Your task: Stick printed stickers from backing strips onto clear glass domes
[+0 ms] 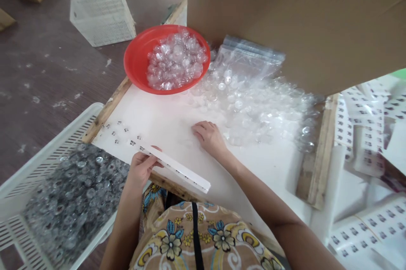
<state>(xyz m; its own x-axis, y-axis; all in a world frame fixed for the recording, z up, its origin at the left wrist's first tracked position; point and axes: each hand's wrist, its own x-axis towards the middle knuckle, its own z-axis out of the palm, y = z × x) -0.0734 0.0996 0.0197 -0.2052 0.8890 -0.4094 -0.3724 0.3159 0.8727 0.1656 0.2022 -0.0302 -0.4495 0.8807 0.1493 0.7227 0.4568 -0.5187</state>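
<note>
My left hand point(144, 166) pinches a long narrow white sticker strip point(190, 180) printed with a row of small dark figures. It slants from the upper left down toward my body, over the table's near edge. Past its upper end, several small dark-printed stickers point(116, 133) lie on the white tabletop point(158, 113). My right hand point(209, 136) rests low over the tabletop with its fingers curled together; whatever is at the fingertips is too small to make out. Just beyond it spreads a heap of clear plastic domed pieces point(253, 105).
A red basin point(135, 64) of clear pieces stands at the back left. A plastic bag point(244, 60) lies before a large cardboard box point(285, 16). The white crate point(91, 122) at lower left holds many pieces. Sticker sheets point(368, 227) lie right, beyond the wooden rim point(323, 155).
</note>
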